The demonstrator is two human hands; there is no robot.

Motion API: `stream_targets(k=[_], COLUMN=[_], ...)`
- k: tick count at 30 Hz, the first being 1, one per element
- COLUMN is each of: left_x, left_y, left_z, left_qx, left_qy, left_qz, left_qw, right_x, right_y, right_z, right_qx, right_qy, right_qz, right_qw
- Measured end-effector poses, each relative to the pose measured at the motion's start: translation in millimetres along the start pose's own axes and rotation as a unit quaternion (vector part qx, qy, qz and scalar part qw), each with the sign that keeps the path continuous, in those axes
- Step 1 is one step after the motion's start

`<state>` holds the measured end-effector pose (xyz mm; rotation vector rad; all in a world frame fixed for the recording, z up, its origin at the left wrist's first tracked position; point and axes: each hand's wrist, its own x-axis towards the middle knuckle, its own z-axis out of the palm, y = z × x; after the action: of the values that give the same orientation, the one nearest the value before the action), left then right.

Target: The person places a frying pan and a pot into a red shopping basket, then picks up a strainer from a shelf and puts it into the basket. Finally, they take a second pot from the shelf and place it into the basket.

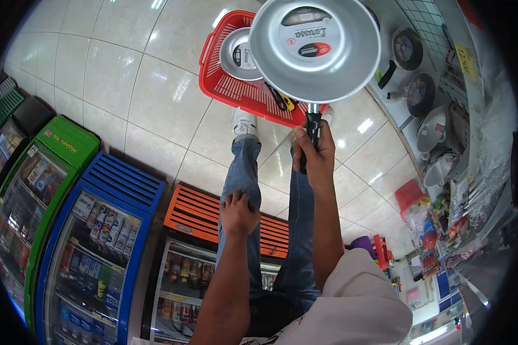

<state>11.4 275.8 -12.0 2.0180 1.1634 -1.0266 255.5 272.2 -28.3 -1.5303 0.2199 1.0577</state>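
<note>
Closest, the left hand (241, 214) rests half-open on the denim knee, fingers loosely bent, gripping nothing visible. Right hand (315, 150) closes round the black handle of a round, smooth silver metal pan (351, 63), whose upper rim leaves the view. Behind, it overlaps the right side of a slotted red plastic basket (213, 75) holding a smaller silver pan (228, 52). Glossy floor tiles (161, 86) lie open left of the basket; dark pans (420, 95) line the shelf (394, 98) to the right.

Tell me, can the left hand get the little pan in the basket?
Probably yes: the left hand rests on the leg, and the little pan lies mostly uncovered, though the big pan hides its edge.
</note>
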Motion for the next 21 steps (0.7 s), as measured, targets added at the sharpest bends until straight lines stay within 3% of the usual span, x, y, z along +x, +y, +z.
stream_targets(k=[1, 7, 9, 10, 21], left_x=[0.9, -1.1, 0.7, 3.9, 3.4], left_y=[-0.4, -0.2, -0.8, -0.4, 0.4], left_z=[-0.4, -0.4, -2.5, -6.1, -7.4], left_qx=[0.0, -0.035, -0.042, -0.029, -0.012], left_qy=[0.001, 0.027, 0.038, -0.016, -0.034], left_qz=[-0.001, 0.004, 0.005, -0.015, -0.021], left_qw=[1.0, 0.999, 0.998, 0.999, 0.999], right_x=[-0.4, 1.4, 0.3, -1.3, -5.5], right_y=[-2.2, 14.5, 12.8, 7.2, 3.7], right_z=[-0.5, 2.6, 6.5, 8.0, 24.6], right_qx=[0.025, -0.031, -0.021, 0.006, -0.029], right_qy=[-0.031, 0.034, 0.013, -0.013, -0.024], right_qz=[0.047, 0.068, 0.057, 0.057, 0.072], right_qw=[0.998, 0.997, 0.998, 0.998, 0.997])
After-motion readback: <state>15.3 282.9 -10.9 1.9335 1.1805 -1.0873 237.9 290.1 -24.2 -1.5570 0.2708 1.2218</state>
